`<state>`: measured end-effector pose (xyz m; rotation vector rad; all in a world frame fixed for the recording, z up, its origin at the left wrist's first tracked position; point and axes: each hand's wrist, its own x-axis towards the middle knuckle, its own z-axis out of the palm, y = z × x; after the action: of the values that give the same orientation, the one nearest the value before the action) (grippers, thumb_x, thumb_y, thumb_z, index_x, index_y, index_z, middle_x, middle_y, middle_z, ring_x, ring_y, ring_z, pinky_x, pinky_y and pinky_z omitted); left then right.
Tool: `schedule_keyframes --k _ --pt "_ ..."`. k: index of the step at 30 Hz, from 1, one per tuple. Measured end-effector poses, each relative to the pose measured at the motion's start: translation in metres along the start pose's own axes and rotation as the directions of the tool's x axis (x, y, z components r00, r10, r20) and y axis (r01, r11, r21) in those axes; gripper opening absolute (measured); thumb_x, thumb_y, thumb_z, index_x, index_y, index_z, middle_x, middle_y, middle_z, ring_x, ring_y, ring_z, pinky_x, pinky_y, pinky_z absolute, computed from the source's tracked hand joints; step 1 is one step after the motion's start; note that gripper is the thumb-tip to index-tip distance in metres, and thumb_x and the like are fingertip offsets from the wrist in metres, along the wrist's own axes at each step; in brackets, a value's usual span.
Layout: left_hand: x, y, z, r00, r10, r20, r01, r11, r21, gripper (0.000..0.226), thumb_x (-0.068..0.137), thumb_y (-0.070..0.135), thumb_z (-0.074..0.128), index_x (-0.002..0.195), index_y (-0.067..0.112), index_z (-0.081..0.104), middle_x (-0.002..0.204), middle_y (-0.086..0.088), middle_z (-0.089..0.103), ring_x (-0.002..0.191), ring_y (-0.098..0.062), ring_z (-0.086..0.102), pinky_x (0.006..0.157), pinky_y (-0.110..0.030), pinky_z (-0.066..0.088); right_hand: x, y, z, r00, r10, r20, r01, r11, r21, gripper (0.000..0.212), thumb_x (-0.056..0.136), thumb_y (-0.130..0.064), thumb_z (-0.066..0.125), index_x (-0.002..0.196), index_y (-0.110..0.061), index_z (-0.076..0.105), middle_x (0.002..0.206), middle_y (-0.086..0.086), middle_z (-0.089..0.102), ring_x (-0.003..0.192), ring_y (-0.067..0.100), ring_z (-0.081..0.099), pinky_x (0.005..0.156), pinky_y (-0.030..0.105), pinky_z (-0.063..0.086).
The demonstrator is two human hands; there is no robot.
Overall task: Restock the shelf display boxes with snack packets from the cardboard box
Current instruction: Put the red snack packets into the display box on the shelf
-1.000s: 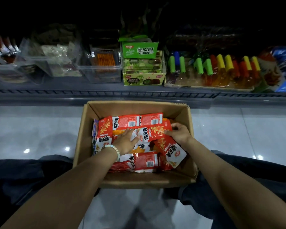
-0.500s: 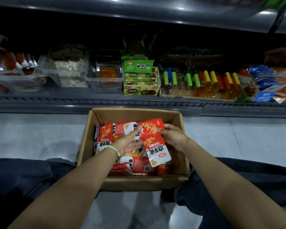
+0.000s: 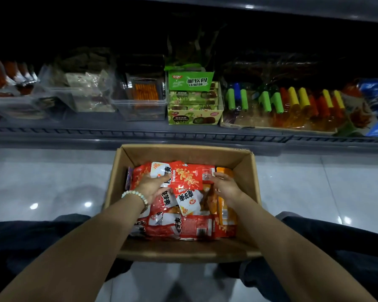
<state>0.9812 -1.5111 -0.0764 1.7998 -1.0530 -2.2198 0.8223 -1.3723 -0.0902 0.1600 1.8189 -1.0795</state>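
- cardboard box (image 3: 247, 173): open top up on the floor (image 3: 52, 182), set between your legs (image 3: 336, 236), so both arms drop straight in.
- snack packets (image 3: 190, 227): all inside the cardboard box, a loose overlapping heap of red ones lying flat. Orange packets (image 3: 224, 212) run along its right wall.
- left grip (image 3: 151, 185): inside the cardboard box, left of centre. Fingers lie fairly straight over the heap, released, pressing at the left edge of the top red packet (image 3: 188, 178). Probably steadying the pile.
- right grip (image 3: 224, 186): inside the cardboard box, right of centre. Fingertips curl at that packet's right edge. Pinching or only touching, you cannot tell.
- step, as judged: squaring packets between both hands before a lift.
- green display box (image 3: 194, 115): on the shelf (image 3: 183, 134) just beyond the cardboard box's far wall, so the carry is short.
- risk: glossy packets may slide apart if you lift them loosely.
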Motion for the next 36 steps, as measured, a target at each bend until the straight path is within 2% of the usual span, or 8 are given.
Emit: schedule_keyframes --k 4,9,14,17,22,25,33,36 --pt "0.017 0.000 0.002 0.999 -0.004 -0.048 0.006 0.999 0.042 0.093 0.080 0.008 0.072 0.151 0.006 0.011 0.154 -0.018 0.025 0.129 -0.029 0.047 0.093 -0.027 0.050 0.022 0.002 -0.004 0.996 0.075 -0.043 -0.079 0.994 -0.076 0.053 0.090 -0.035 0.063 0.137 -0.019 0.043 0.136 0.008 0.050 0.121 0.028 0.051 0.103 0.040 0.042" --pt "0.033 -0.005 0.003 0.996 -0.043 -0.075 0.049 0.996 0.079 0.086 0.081 0.011 0.072 0.148 0.002 0.019 0.146 -0.021 0.039 0.121 -0.029 0.054 0.088 -0.025 0.051 0.035 -0.003 0.003 0.990 0.126 -0.061 -0.128 0.991 -0.030 0.048 0.094 -0.031 0.058 0.135 -0.012 0.043 0.129 0.011 0.057 0.107 0.027 0.057 0.081 0.033 0.044" --pt "0.032 -0.006 0.001 0.997 -0.047 -0.054 0.051 0.996 0.070 0.087 0.078 0.012 0.075 0.147 0.005 0.022 0.143 -0.019 0.043 0.112 -0.028 0.059 0.085 -0.024 0.051 0.041 -0.004 0.014 0.995 0.073 -0.072 -0.080 0.991 -0.102 0.019 0.090 -0.030 0.063 0.094 -0.011 0.063 0.105 0.012 0.069 0.093 0.023 0.064 0.092 0.036 0.050" --pt "0.023 -0.004 -0.003 0.999 -0.051 -0.017 0.051 0.998 0.022 0.088 0.077 0.013 0.076 0.147 0.005 0.023 0.143 -0.018 0.043 0.106 -0.026 0.060 0.091 -0.027 0.051 0.031 -0.006 0.015 0.998 0.029 -0.047 -0.032 0.997 -0.066 0.021 0.093 -0.023 0.059 0.077 -0.013 0.051 0.081 0.007 0.067 0.071 0.017 0.062 0.073 0.031 0.053" --pt "-0.003 0.006 -0.012 1.000 -0.010 0.024 0.011 0.998 -0.066 0.083 0.074 0.016 0.078 0.143 0.002 0.034 0.142 -0.015 0.047 0.110 -0.025 0.058 0.065 -0.020 0.058 -0.003 -0.023 -0.002 0.998 -0.044 -0.042 0.043 0.999 -0.015 0.013 0.098 -0.020 0.051 0.091 -0.010 0.048 0.105 0.018 0.064 0.096 0.030 0.065 0.091 0.044 0.052" --pt "-0.024 0.014 -0.013 0.998 -0.007 0.068 0.013 0.996 -0.087 0.063 0.085 0.011 0.069 0.139 0.001 0.039 0.144 -0.012 0.044 0.105 -0.021 0.059 0.075 -0.025 0.056 -0.031 -0.036 -0.014 0.990 -0.132 -0.050 0.126 0.987 -0.097 0.012 0.099 -0.020 0.049 0.100 -0.008 0.046 0.111 0.018 0.063 0.105 0.032 0.063 0.089 0.041 0.053" --pt "-0.090 0.036 -0.011 0.982 0.102 0.157 -0.080 0.987 -0.141 0.030 0.091 0.007 0.060 0.120 0.001 0.054 0.124 -0.010 0.059 0.095 -0.016 0.061 0.090 -0.033 0.048 -0.114 -0.086 -0.058 0.867 -0.482 -0.125 0.473 0.876 -0.095 0.027 0.098 -0.004 0.044 0.125 -0.002 0.050 0.108 0.020 0.059 0.075 0.018 0.059 0.052 0.015 0.051" --pt "-0.112 0.049 -0.004 0.971 0.179 0.157 -0.135 0.957 -0.255 0.034 0.094 0.015 0.058 0.126 0.004 0.054 0.122 -0.011 0.064 0.107 -0.023 0.062 0.087 -0.033 0.050 -0.145 -0.107 -0.067 0.823 -0.517 -0.235 0.544 0.837 0.065 0.023 0.097 -0.005 0.048 0.120 -0.002 0.049 0.105 0.016 0.058 0.072 0.013 0.059 0.056 0.021 0.052"
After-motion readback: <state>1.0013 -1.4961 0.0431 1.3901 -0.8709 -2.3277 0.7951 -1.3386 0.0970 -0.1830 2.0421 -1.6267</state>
